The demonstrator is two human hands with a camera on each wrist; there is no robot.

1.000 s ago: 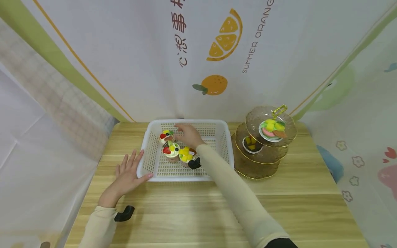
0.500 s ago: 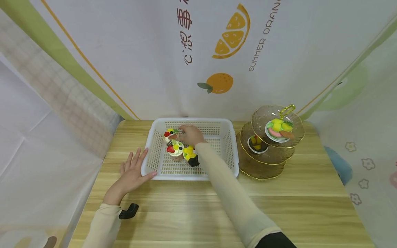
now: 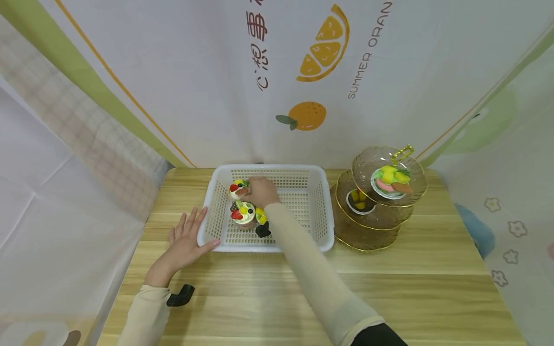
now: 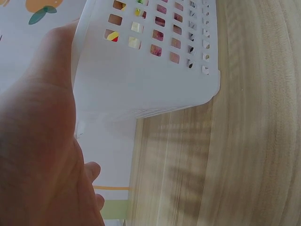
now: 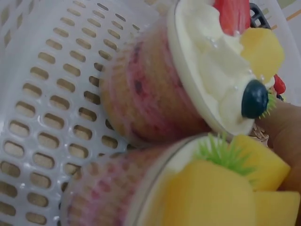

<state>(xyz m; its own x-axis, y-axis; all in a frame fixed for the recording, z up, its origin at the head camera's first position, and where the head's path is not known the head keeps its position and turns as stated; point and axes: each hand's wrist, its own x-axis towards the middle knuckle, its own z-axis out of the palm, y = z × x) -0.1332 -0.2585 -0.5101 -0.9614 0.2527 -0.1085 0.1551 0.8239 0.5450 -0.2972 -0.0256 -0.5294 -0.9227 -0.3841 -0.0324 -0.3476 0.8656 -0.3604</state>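
Dessert cups (image 3: 244,218) sit in the white basket (image 3: 264,248) just right of the left hand (image 3: 183,242), which is spread, thumb against the rim. Farther right, the strawberry-topped far cup (image 3: 236,193) is right beside the right hand (image 3: 263,193); whether those fingers pinch it, I cannot tell. Nearer the body, below that hand, sits the yellow-topped cup (image 3: 261,217). They look light, with stiff, slippery walls (image 5: 146,89) and delicate toppings (image 5: 207,56); grip round the wall, under the lip.

The white curtain (image 3: 195,96) reads "SUMMER ORAN" (image 3: 371,50) and "心想事" (image 3: 259,53), both cut off at the top
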